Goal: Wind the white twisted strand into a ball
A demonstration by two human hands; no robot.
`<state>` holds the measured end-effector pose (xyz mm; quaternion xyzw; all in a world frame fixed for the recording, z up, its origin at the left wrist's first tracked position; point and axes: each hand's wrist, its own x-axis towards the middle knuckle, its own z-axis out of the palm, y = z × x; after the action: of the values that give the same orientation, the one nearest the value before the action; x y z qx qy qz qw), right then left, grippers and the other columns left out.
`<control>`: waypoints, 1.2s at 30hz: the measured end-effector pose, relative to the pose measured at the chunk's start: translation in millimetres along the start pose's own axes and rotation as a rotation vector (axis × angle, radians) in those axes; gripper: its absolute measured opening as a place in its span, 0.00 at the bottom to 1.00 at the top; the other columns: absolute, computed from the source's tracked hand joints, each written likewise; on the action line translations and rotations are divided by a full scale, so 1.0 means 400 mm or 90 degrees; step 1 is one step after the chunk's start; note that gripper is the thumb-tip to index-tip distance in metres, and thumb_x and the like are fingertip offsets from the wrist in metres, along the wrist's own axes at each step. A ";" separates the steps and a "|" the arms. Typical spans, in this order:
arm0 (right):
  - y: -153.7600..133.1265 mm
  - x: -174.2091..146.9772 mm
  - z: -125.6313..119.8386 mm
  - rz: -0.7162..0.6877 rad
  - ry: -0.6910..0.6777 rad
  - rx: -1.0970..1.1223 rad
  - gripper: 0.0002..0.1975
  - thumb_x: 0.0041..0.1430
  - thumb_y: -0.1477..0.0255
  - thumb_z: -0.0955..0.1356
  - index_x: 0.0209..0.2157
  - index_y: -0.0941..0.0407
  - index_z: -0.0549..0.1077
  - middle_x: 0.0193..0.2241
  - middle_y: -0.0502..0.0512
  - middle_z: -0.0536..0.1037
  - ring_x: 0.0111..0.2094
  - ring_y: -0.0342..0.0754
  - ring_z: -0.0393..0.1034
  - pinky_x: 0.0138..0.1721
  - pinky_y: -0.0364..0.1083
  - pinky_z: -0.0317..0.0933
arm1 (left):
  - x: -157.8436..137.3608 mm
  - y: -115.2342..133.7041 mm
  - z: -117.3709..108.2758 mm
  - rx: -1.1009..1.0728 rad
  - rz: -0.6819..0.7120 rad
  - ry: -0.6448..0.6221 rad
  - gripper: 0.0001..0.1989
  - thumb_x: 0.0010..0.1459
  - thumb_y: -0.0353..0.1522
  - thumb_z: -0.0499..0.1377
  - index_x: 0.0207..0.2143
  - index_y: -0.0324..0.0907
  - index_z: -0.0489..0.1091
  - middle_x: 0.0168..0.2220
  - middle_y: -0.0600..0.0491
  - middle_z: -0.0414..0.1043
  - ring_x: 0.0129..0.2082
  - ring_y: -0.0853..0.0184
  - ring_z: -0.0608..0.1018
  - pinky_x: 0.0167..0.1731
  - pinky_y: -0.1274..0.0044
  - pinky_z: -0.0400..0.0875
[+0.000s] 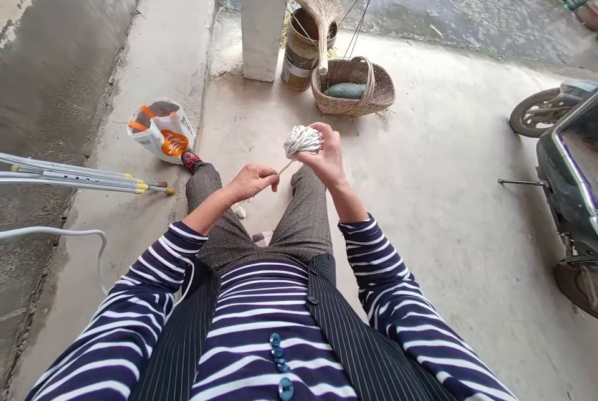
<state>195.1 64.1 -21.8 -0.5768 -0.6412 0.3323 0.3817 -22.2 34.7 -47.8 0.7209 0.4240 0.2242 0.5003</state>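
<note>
A ball of thick white cord (303, 141) is wound up in front of my knees. My right hand (324, 152) grips it from the right, thumb beneath and fingers on top. Between the ball and my left hand (255, 181) runs a short, straight length of cord (285, 168), pinched between thumb and fingertips. Below my left hand, a white clump (240, 210), perhaps more cord, shows partly on the floor between my legs.
A white and orange bag (161, 130) stands by my left foot, with crutches (88, 175) at the left. Ahead are a pillar (265, 15), a bucket (298, 55) with a straw broom (322, 21), and a wicker basket (352, 102) holding a green gourd (344, 91). A motorbike (570, 177) is at right.
</note>
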 end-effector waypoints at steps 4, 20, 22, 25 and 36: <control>0.011 -0.026 0.032 0.010 0.012 -0.226 0.34 0.44 0.69 0.75 0.56 0.50 0.72 0.54 0.60 0.62 0.46 0.56 0.70 0.48 0.58 0.70 | 0.013 0.002 -0.013 0.009 -0.004 -0.019 0.19 0.61 0.41 0.56 0.25 0.39 0.78 0.26 0.52 0.79 0.26 0.69 0.76 0.31 0.80 0.66; 0.106 -0.022 -0.005 0.217 -0.639 0.367 0.26 0.43 0.69 0.73 0.48 0.58 0.77 0.38 0.54 0.81 0.37 0.50 0.73 0.36 0.45 0.69 | 0.026 0.052 -0.051 0.197 0.154 0.032 0.10 0.62 0.35 0.61 0.31 0.43 0.81 0.32 0.53 0.83 0.32 0.66 0.79 0.67 0.61 0.59; 0.084 -0.013 -0.013 0.206 -0.619 0.419 0.27 0.43 0.70 0.73 0.49 0.59 0.77 0.40 0.55 0.82 0.39 0.51 0.74 0.39 0.46 0.70 | 0.033 0.081 -0.080 0.210 0.183 0.058 0.11 0.63 0.35 0.60 0.32 0.42 0.81 0.31 0.53 0.83 0.31 0.68 0.79 0.66 0.61 0.59; 0.028 0.015 -0.036 0.160 -0.573 0.466 0.26 0.42 0.71 0.73 0.48 0.59 0.77 0.41 0.56 0.82 0.42 0.51 0.75 0.44 0.46 0.70 | 0.044 0.141 -0.128 0.214 0.227 0.091 0.12 0.65 0.36 0.59 0.33 0.42 0.80 0.30 0.56 0.82 0.30 0.69 0.78 0.66 0.62 0.59; -0.237 0.079 -0.123 0.063 -0.528 0.443 0.27 0.42 0.65 0.75 0.48 0.52 0.79 0.48 0.54 0.81 0.52 0.58 0.74 0.55 0.53 0.69 | 0.040 0.341 -0.261 0.218 0.284 0.262 0.09 0.62 0.37 0.62 0.31 0.44 0.79 0.27 0.57 0.74 0.40 0.63 0.78 0.62 0.60 0.63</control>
<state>190.8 84.1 87.6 -0.2662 -0.5622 0.7422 0.2492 -38.8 84.4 116.5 0.8091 0.3790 0.3945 0.2148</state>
